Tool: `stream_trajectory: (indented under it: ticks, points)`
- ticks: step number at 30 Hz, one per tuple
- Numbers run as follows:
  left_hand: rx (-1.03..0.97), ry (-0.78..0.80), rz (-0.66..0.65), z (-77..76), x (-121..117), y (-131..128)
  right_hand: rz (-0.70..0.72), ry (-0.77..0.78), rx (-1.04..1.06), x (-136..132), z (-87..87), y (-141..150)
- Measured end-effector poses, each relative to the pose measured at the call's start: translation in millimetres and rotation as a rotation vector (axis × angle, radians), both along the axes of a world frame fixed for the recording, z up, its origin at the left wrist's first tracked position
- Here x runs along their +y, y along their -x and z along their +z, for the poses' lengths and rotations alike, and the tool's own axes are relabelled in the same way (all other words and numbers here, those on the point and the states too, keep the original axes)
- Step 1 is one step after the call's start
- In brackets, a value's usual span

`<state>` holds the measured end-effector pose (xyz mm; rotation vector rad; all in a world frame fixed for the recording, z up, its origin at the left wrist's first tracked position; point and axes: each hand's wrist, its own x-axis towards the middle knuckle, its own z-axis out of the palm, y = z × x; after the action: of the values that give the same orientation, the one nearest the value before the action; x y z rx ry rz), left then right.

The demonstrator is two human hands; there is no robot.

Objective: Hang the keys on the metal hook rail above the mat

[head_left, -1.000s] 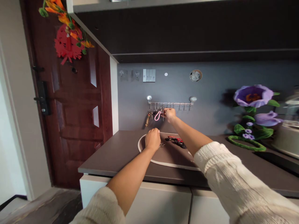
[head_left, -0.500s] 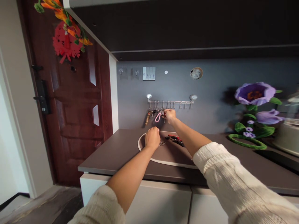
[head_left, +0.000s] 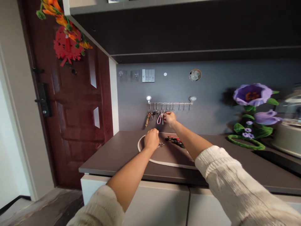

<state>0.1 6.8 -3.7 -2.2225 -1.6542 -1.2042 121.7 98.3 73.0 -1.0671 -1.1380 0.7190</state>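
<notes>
My right hand (head_left: 169, 118) is at the hook rail (head_left: 170, 103) on the wall, its fingers pinched at the edge of a bunch of keys (head_left: 162, 118) with a pink strap (head_left: 159, 119). That bunch's ring is at one of the rail's hooks. To its left hang more keys (head_left: 154, 114) and a brown-gold key fob (head_left: 147, 120). Lower down, my left hand (head_left: 151, 138) is closed above the left part of a white-rimmed tray (head_left: 162, 163); what it holds, if anything, is hidden. Small silver metal pieces (head_left: 161, 144) show beside it. Red and black items (head_left: 175, 141) lie on the tray.
The tray rests on a dark countertop (head_left: 105, 152) under a low overhanging cabinet (head_left: 188, 31). Purple artificial flowers (head_left: 252, 94) and a pale appliance (head_left: 290, 135) stand at the right. A dark red door (head_left: 68, 125) is on the left.
My right hand has shifted slightly down from the hook, and the pink-strap keys now hang straighter. My left hand stays closed over the tray. The view has tilted a little.
</notes>
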Motion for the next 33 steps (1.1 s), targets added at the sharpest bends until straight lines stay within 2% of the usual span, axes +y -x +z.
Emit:
stream_trajectory:
  ticks: [5, 17, 26, 33]
  points:
    - [-0.012, -0.018, -0.008, -1.9, 2, 2, -0.114, 0.057, -0.109, -13, -1.9, -6]
    - [-0.029, -0.015, -0.065, -2.1, 0, 8, -0.003, -0.024, -0.155, -71, -9.1, -22]
    - [-0.036, 0.011, -0.152, -3.8, 0, 12, 0.039, -0.092, -0.290, -96, -41.6, -33]
    - [0.110, 0.014, -0.206, -3.7, -5, 10, 0.028, -0.126, -0.524, -112, -68.7, -37]
